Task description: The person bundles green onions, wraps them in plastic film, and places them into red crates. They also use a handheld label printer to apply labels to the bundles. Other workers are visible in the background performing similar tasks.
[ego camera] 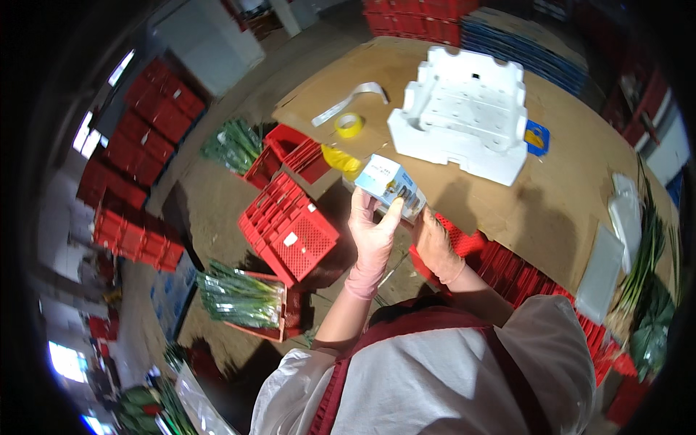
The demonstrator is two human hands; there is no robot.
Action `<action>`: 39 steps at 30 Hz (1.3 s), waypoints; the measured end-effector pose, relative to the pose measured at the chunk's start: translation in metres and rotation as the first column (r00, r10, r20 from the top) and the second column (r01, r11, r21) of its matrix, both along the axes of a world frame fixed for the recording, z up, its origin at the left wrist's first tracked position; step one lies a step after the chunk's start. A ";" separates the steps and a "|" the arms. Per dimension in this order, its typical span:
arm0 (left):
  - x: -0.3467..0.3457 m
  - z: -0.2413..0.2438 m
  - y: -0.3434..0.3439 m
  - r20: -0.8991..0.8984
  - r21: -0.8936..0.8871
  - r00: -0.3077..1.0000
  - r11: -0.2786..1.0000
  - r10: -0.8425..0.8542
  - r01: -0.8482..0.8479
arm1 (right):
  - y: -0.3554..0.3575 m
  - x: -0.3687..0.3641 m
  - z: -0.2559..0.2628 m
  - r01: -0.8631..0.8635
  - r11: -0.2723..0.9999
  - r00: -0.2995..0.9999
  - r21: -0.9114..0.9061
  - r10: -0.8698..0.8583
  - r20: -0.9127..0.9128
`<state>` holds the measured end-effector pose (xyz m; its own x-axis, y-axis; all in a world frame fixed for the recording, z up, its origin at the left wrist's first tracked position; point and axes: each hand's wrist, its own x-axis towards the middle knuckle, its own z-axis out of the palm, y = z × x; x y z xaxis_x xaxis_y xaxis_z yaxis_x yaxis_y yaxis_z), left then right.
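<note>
My left hand (371,234), in a thin pinkish glove, is closed on a small blue and white printed cardboard box (392,185), with the thumb on its printed side. My right hand (436,242), gloved too, touches the box at its lower right end; its fingers are partly hidden. The box is tilted in front of my body, by the edge of a cardboard-covered table (484,204). Beyond it on the table lie a white foam box (462,114), a roll of yellow tape (348,125), a white strip (348,103) and a yellow plastic bag (340,159).
Red plastic crates (288,228) stand left of the table, some holding bagged green onions (239,296). More red crates (155,109) are stacked along the left. Clear plastic bags (600,274) and loose green onions (644,261) lie at the table's right end. Blue pallets (522,51) are stacked behind.
</note>
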<state>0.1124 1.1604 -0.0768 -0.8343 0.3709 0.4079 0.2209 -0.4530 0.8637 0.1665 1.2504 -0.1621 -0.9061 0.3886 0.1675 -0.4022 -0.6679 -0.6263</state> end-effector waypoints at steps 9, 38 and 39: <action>0.024 0.007 0.101 0.196 0.019 0.973 0.992 -0.125 0.123 | 0.090 0.055 -0.009 0.038 0.919 0.993 -0.393 -0.078 -0.087; 0.065 -0.069 0.248 0.802 0.499 0.147 0.785 -0.579 0.368 | 0.191 0.234 -0.055 0.510 0.740 0.649 0.439 -0.666 0.368; 0.064 -0.071 0.249 0.783 0.547 0.095 0.753 -0.615 0.364 | 0.189 0.236 -0.049 0.564 0.796 0.719 0.219 -0.604 0.344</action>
<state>0.1767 1.4096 -0.1475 -0.3219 0.8875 -0.3299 -0.9443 -0.2756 0.1800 0.4027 1.4396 -0.2107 -0.5002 0.8628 -0.0736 -0.4120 -0.3118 -0.8562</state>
